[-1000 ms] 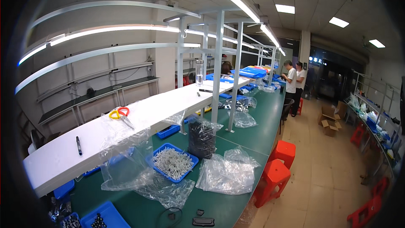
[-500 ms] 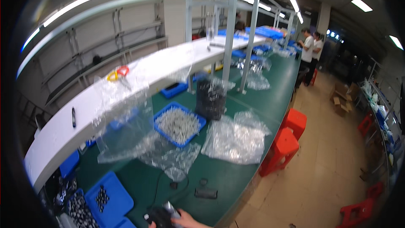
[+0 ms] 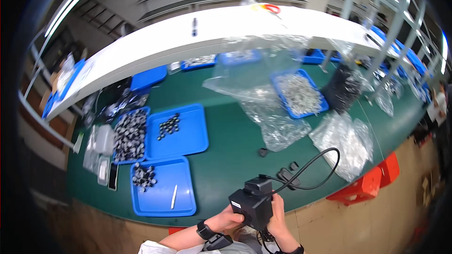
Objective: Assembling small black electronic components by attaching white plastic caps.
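Observation:
A black box-shaped device (image 3: pixel 245 205) with a black cable is held near the front edge of the bench. My left hand (image 3: pixel 228 219) is closed on its left side, thumb against the lower face. My right hand (image 3: pixel 278 211) grips the right side, its fingers partly hidden behind the device. The cable (image 3: pixel 325 151) loops up and to the right from the top. Small black parts (image 3: pixel 288 178) lie on the green bench just beyond my right hand. Another small black piece (image 3: pixel 262 152) lies farther off.
To the left, blue trays (image 3: pixel 193 134) hold small black-and-white parts; a white pen-like tool (image 3: pixel 173 196) lies in the near one. A phone (image 3: pixel 113 176) lies beside them. Plastic bags (image 3: pixel 343 146), a tray of clear parts (image 3: pixel 301 95) and red stools (image 3: pixel 362 187) are right. A white shelf (image 3: pixel 165 42) runs above.
The view has swung left and down, so the near trays and both hands now show. Earlier only one hand and part of the black device were visible at the lower edge.

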Available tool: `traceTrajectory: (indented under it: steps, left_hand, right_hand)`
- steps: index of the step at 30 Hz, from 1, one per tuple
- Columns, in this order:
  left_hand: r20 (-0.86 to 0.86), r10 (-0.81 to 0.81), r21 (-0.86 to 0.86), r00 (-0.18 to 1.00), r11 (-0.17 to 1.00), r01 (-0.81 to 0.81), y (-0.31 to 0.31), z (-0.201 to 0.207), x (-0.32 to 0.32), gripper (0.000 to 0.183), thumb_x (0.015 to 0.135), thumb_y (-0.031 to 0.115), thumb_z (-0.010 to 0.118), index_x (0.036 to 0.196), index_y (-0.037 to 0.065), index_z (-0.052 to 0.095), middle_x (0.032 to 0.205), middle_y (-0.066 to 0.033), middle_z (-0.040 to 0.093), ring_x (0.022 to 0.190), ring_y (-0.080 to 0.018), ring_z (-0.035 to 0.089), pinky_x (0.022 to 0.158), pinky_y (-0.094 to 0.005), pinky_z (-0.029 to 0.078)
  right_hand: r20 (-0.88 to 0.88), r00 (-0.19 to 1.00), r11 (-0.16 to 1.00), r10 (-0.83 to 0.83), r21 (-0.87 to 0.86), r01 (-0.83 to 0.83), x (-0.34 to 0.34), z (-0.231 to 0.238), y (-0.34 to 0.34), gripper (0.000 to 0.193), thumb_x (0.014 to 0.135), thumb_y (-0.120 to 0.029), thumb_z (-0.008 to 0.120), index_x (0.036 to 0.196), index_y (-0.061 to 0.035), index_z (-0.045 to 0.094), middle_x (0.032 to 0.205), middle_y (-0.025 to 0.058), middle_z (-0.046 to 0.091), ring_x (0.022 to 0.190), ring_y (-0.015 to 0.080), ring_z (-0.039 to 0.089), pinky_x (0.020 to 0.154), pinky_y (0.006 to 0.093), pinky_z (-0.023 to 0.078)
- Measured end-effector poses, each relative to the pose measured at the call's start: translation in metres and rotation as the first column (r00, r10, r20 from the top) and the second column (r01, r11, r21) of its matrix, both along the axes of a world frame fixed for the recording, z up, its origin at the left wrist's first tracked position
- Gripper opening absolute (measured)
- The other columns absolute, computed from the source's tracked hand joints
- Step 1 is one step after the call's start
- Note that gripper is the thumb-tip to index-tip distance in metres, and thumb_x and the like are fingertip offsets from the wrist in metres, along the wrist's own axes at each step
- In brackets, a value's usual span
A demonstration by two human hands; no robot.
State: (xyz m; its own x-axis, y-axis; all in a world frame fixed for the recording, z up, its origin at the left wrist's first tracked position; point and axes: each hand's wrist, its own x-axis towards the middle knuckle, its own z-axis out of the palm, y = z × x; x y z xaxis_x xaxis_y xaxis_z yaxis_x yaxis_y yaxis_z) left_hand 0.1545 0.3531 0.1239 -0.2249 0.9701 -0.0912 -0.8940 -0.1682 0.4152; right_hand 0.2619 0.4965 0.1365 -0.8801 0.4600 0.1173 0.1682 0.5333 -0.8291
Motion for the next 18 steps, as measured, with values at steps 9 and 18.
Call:
traceTrajectory:
  steps: [9,18]
  left_hand:
    - [0.037,0.376,-0.018,0.926,0.927,-0.376,-0.107,-0.051,-0.024,0.083,0.054,0.059,0.076,0.113,0.006,0.049,0.124,-0.0129,0.050,0.114,-0.0258,0.049,0.098,-0.0450,0.038]
    - [0.227,0.466,-0.160,0.855,0.884,-0.439,-0.111,-0.005,-0.037,0.066,0.065,0.065,0.062,0.094,0.007,0.054,0.122,-0.0250,0.047,0.106,-0.0458,0.049,0.087,-0.0618,0.040]
  right_hand:
    - [-0.059,0.894,0.773,0.445,-0.479,-0.416,-0.051,0.023,-0.059,0.064,0.085,-0.023,0.061,0.133,0.0050,0.031,0.116,0.0156,0.046,0.099,0.0214,0.051,0.082,0.0299,0.044]
    - [0.080,0.981,0.844,0.176,-0.525,-0.108,-0.008,-0.026,-0.034,0.019,0.085,-0.017,0.061,0.080,0.0010,0.063,0.081,0.0054,0.062,0.075,0.0119,0.058,0.069,0.0247,0.047]
